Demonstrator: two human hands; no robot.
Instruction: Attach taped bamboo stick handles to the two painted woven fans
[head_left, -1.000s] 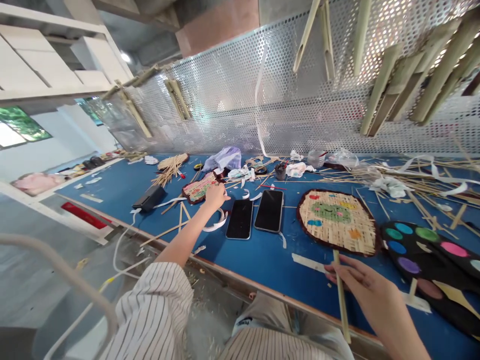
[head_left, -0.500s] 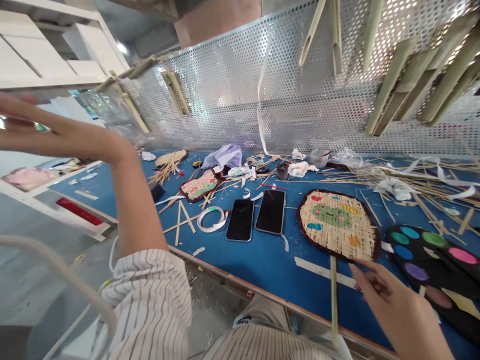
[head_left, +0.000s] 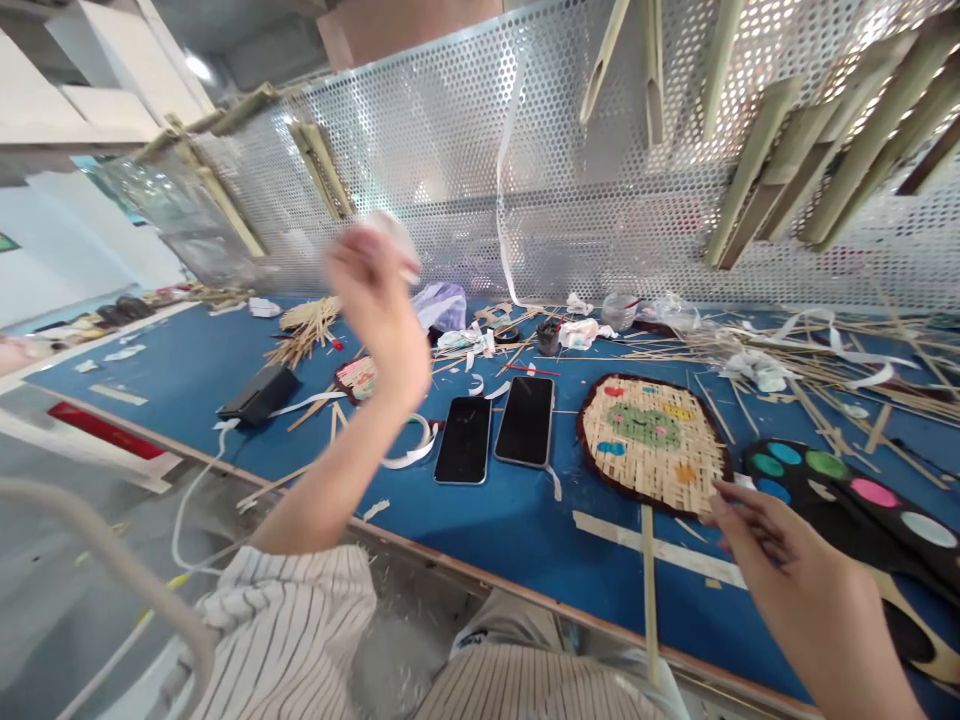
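Woven fan [head_left: 651, 438] flat on the blue table [head_left: 187, 370], right hand [head_left: 795, 570] at its rim, left hand [head_left: 379, 300] raised.

The fan lies between two phones [head_left: 463, 440] and a black paint palette [head_left: 847, 490], with its thin handle [head_left: 648, 590] running toward the table's near edge. The right hand is loose and holds nothing. Its fingertips [head_left: 724, 492] are at the fan's lower right rim, touching it or just short of it; I cannot tell which. The left hand is up in the air over the table's left half and blurred, with something pale at its fingertips, so I cannot tell whether it grips anything. As I judge it, handling goes best with the fingertips light on the dark rim rather than on the painted weave, so the coloured patches are not rubbed. The wrist should also stay clear of the palette just beside it.
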